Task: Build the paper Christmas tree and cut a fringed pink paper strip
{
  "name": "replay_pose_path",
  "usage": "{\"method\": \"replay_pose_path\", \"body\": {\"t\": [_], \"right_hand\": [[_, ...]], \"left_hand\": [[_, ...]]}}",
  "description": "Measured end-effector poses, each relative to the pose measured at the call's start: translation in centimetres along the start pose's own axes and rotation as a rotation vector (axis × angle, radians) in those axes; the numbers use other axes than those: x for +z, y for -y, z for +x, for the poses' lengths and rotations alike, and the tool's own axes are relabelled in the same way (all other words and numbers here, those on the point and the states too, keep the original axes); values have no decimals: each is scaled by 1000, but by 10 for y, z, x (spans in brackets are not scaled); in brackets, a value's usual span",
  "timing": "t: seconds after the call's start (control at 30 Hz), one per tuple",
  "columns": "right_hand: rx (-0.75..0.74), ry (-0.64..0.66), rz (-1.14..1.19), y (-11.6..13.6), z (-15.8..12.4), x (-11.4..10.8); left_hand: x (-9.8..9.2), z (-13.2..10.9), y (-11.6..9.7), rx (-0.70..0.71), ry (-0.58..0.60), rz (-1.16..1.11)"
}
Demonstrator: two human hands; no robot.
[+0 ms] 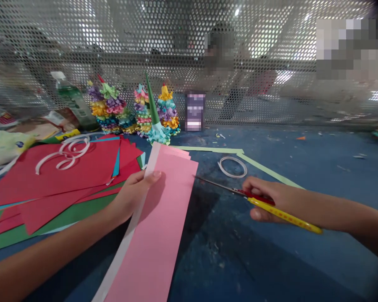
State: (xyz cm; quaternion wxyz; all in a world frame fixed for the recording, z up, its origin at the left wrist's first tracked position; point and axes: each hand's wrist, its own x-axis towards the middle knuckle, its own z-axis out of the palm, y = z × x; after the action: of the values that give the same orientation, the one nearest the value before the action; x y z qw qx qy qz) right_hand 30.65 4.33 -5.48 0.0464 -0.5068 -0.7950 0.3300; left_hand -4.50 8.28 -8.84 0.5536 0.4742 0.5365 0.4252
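Observation:
My left hand (134, 195) grips the edge of a long sheet of pink paper (151, 226), which has a narrow white paper strip (126, 235) along its left side. My right hand (264, 199) holds a pair of scissors (283, 216) with yellow and red handles. The scissors' thin metal blades (216, 183) point left, and their tip ends just short of the pink sheet's right edge.
Red and green paper sheets (59, 180) lie left, under white paper curls (69, 153). A white paper coil (232, 167) and pale green strip (264, 165) lie right. Curled-paper trees (108, 107) and a plastic bottle (72, 100) stand before a perforated metal screen (145, 42).

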Motion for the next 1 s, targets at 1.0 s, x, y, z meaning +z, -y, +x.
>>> {"method": "replay_pose_path", "body": {"t": [1.0], "right_hand": [[131, 94, 80, 26, 12, 5]], "left_hand": [[-18, -17, 10, -44, 250, 87]]}}
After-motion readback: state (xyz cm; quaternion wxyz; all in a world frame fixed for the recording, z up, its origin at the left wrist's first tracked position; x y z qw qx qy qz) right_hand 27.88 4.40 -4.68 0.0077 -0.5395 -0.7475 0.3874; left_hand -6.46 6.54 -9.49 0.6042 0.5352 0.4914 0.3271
